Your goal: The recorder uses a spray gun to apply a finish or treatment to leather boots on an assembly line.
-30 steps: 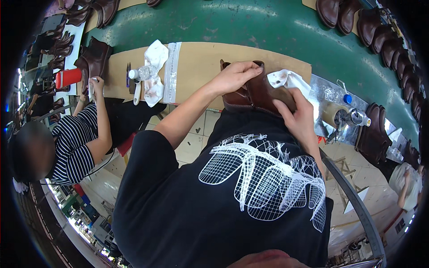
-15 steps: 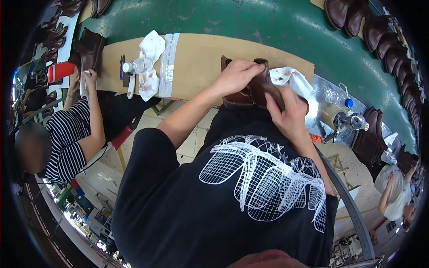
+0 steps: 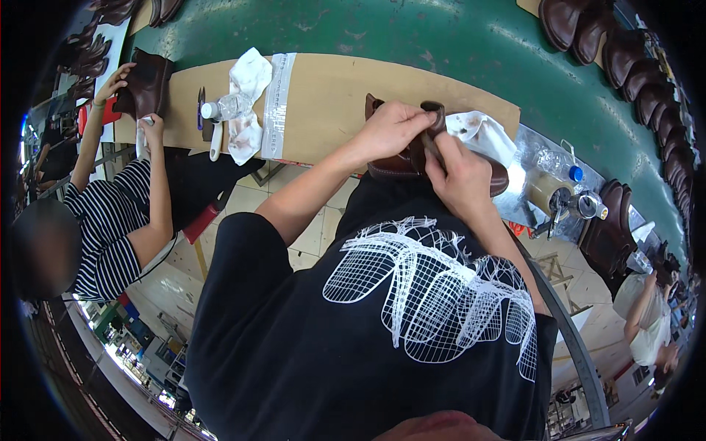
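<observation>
If you call 12 straight ahead of the wearer, the green table (image 3: 323, 33) fills that far side, with a long strip of tan cardboard (image 3: 323, 103) along its near edge. Between 8 and 9, well apart, there's a co-worker (image 3: 107, 242) in a striped top.

Main event is the brown boot (image 3: 415, 158), right at the near edge of the cardboard, against the wearer's front. Foot runs roughly 9 to 3, toe a touch toward 4, shaft up at 12. Both hands are on it, so the boot's basically straight off the fingertips: left hand nearer the shaft's top, right hand nearer the toe.

Left hand (image 3: 393, 128) comes in from 8, palm down across the shaft, thumb and fingers pinched on the rim at its toe side. Right hand (image 3: 463, 173) comes up from 5, knuckles up, fingers curled in against the front of the shaft. Can't tell if it's gripping the leather or just pressing.

Smaller stuff: a smudged white cloth (image 3: 482, 136) just beside the shaft at 2, a clear bottle (image 3: 232, 106) lying over near 10, and tiny dark snips (image 3: 201, 110) just past that.
</observation>
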